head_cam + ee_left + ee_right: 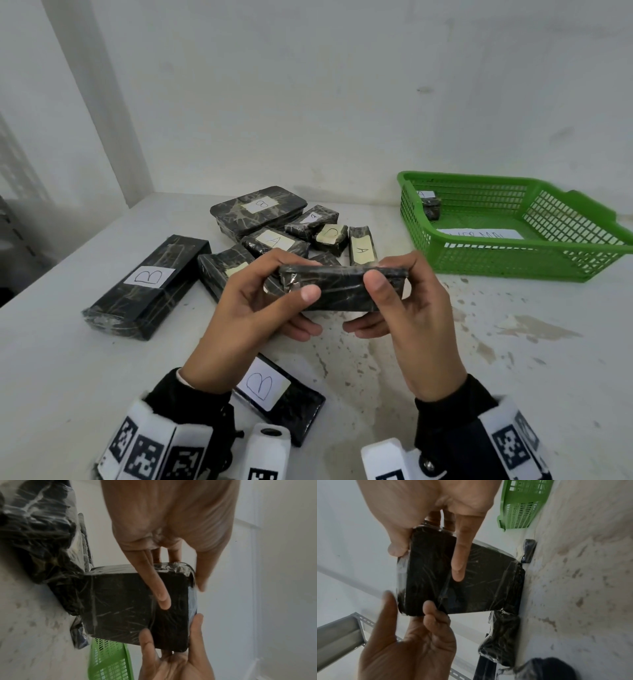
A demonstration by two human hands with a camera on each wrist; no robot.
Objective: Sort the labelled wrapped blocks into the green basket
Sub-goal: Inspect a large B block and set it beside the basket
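Nearest the person, below the left wrist: a flat wrapped block labelled B (270, 394) lies on the table (513, 377), untouched.

Just past it, both hands hold one black wrapped block (342, 289) in the air over the table. Left hand (246, 308) pinches its left end, thumb on the near face, fingers behind and under. Right hand (407, 308) pinches the right end the same way. Long axis runs left–right between the hands, one narrow side toward the head camera. No label shows on any face visible in the three views, so its letter cannot be read; the label is likely on a hidden side. Film wrap is glossy and wrinkled, corners rounded.

Key relation: the green basket (513, 270) sits ahead and to the right of the right hand, so the right hand is the nearer one for a drop. Probably needs a turn first to find the label.

Beyond the hands: a pile of wrapped blocks (291, 233) with A, B and C labels, and a long B block (147, 284) off to the left of the left hand.

Farthest: the basket holds one small block (432, 207) at its back left corner and a paper slip (479, 234) on its floor.
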